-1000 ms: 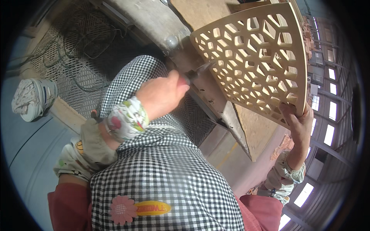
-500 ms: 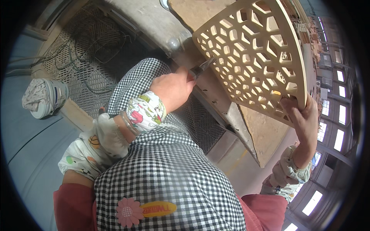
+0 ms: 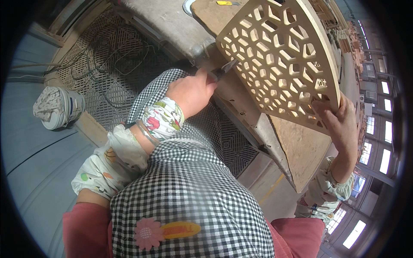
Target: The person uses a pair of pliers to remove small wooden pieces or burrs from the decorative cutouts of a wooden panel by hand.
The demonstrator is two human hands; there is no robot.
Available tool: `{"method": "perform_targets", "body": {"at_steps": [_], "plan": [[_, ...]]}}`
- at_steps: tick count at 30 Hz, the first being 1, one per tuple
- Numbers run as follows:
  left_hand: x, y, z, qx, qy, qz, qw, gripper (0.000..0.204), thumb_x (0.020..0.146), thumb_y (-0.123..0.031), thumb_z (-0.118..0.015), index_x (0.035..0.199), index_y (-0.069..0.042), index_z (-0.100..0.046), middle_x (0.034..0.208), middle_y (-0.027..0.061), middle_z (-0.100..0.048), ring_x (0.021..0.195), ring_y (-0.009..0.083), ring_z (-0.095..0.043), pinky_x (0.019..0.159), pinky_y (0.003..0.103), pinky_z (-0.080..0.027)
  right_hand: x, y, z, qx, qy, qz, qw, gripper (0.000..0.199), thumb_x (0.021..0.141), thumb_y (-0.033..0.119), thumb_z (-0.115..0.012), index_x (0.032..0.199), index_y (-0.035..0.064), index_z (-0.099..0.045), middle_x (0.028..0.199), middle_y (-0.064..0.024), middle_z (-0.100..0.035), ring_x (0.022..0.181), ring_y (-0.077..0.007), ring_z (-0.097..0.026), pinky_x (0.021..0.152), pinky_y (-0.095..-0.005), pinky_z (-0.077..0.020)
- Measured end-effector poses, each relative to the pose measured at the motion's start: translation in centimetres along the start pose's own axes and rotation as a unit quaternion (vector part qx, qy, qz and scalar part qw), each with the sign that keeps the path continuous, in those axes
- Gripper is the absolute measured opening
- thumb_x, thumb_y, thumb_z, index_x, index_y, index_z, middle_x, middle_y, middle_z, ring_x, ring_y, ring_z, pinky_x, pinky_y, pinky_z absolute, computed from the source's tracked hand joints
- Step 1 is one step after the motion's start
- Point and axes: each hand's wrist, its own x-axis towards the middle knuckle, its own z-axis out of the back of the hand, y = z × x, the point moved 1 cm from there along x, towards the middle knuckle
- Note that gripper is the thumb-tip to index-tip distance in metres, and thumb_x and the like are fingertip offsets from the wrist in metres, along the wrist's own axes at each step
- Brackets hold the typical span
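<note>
A checked apron (image 3: pixel 185 180) is closest. Past it, the left hand (image 3: pixel 192 92) is curled tight around the dark handle of a pointed blade (image 3: pixel 229 66). The tip is right by the narrow side of a wood panel (image 3: pixel 279 58) full of holes, but I can't tell if it touches. If the blade slips, it could scratch the wood or snap a thin bit between the holes. The panel leans up over the table, and I can't tell if its far edge rests on it. The right hand (image 3: pixel 340 122) pinches the panel's near corner, thumb in front, with some fingers hidden behind. That corner is a small place to hold, so a hard push from the blade might make the panel twist or drop. A slip across the panel could even cut the right hand. On the table (image 3: pixel 172 26), beyond the panel, lies a small yellow tool (image 3: pixel 224 3); a swinging panel might bump it. Further off, cords (image 3: pixel 30 66) run over the floor mat (image 3: pixel 86 99) and could catch a foot.
</note>
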Motion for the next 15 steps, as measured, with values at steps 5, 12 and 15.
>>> {"method": "perform_targets", "body": {"at_steps": [5,12,15], "plan": [[0.9,0.2,0.4,-0.056,0.086,0.011,0.995,0.05,0.108,-0.044,-0.051,0.137,-0.003,-0.055,0.104,0.0269,-0.077,0.094,0.0509,-0.073,0.087,0.058,-0.059,0.1,-0.2,0.0,0.0,-0.006,-0.001,1.0,0.024,0.093,0.01,-0.072,0.113,-0.0051,-0.07,0.088,-0.0049,-0.074,0.072,-0.0075,-0.065,0.062,-0.0265,-0.0525],[2.7,1.7,2.1,-0.31,0.293,0.046,0.904,0.056,0.112,-0.052,-0.044,0.136,-0.002,-0.054,0.074,0.0062,-0.062,0.05,0.0199,-0.062,0.048,0.034,-0.055,0.4,0.1,-0.3,-0.005,-0.008,0.008,1.0,0.019,0.094,0.01,-0.074,0.107,-0.0043,-0.07,0.082,-0.0028,-0.072,0.069,-0.0068,-0.062,0.059,-0.0267,-0.0501],[3.3,2.7,1.9,-0.349,0.341,0.077,0.869,0.054,0.114,-0.052,-0.042,0.128,-0.002,-0.054,0.066,-0.0017,-0.048,0.043,0.0078,-0.048,0.037,0.025,-0.043,0.6,-1.1,0.0,0.006,-0.015,-0.007,1.0,0.019,0.094,0.01,-0.074,0.106,-0.0044,-0.072,0.081,-0.0024,-0.072,0.068,-0.0073,-0.063,0.06,-0.0268,-0.0509]]}}
